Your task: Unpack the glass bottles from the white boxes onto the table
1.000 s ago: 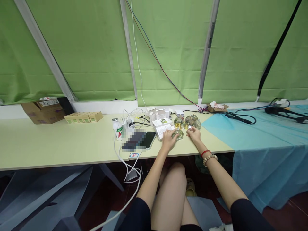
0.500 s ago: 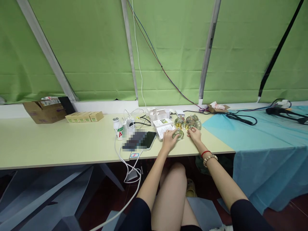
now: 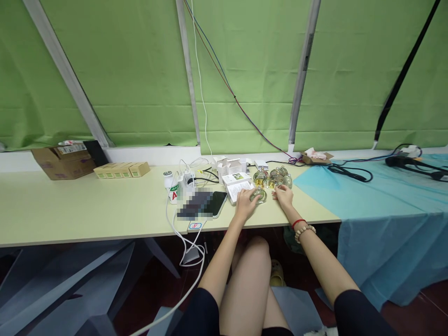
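Note:
My left hand (image 3: 245, 203) has its thumb and fingers closed on the side of a round clear-glass perfume bottle (image 3: 260, 196), which rests on the table near the front edge. My right hand (image 3: 284, 197) is just to the right of that bottle, fingertips drawn together in a pinch. Whatever lies between those fingertips is too small to make out. Behind both hands stand more glass bottles with yellow liquid (image 3: 259, 177) and a clustered group of similar bottles (image 3: 276, 175), partly hidden by my right hand. An open printed leaflet or box (image 3: 238, 185) lies left of my left hand.
Phones (image 3: 217, 205) and a white can (image 3: 173, 192) sit left among white charging cables (image 3: 191, 242). Small white boxes (image 3: 231, 166) stand behind. Farther left are a row of yellow boxes (image 3: 122, 170) and a cardboard carton (image 3: 65, 162). A blue cloth (image 3: 371, 200) covers the right side.

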Available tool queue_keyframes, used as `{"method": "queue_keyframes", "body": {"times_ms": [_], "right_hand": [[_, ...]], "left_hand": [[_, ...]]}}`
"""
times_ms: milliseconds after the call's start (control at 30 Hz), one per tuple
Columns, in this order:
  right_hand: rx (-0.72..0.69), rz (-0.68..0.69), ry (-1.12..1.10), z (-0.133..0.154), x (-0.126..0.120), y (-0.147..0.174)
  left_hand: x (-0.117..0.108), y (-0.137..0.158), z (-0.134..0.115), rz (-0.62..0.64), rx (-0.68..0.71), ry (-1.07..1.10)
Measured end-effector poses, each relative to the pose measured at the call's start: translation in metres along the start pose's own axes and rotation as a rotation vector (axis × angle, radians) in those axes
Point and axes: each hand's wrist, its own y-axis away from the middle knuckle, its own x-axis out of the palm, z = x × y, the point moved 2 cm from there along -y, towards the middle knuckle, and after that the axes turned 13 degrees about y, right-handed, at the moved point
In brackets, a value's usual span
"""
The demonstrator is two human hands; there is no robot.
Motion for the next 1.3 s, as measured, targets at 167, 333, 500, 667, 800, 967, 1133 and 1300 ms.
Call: {"method": "queue_keyframes", "body": {"times_ms": [167, 333, 500, 667, 800, 967, 1133, 1300], "right_hand": [[-0.010, -0.124, 0.187, 0.002, -0.008, 0.001], [-0.049, -0.104, 0.321, 0.005, -0.006, 0.004], [-0.053, -0.088, 0.395, 0.007, -0.005, 0.006], [-0.034, -0.096, 0.400, 0.007, -0.005, 0.005], [-0.030, -0.088, 0.362, 0.005, -0.005, 0.003], [-0.031, -0.079, 0.269, 0.001, -0.005, -0.001], [-0.009, -0.075, 0.160, -0.002, -0.003, -0.002], [-0.022, -0.092, 0.155, -0.002, -0.002, -0.002]], "left_hand": [[0.000, 0.000, 0.000, 0.004, -0.014, 0.027], [-0.001, 0.000, -0.002, 0.000, -0.008, 0.025], [-0.001, 0.001, -0.001, 0.001, 0.000, 0.024], [0.000, 0.001, 0.001, 0.005, -0.003, 0.031], [0.000, 0.000, 0.001, 0.009, -0.003, 0.022], [0.000, 0.000, 0.002, -0.003, 0.011, 0.023], [0.001, 0.000, 0.004, 0.000, 0.011, 0.020], [0.001, 0.000, 0.004, -0.002, 0.022, 0.022]]}}
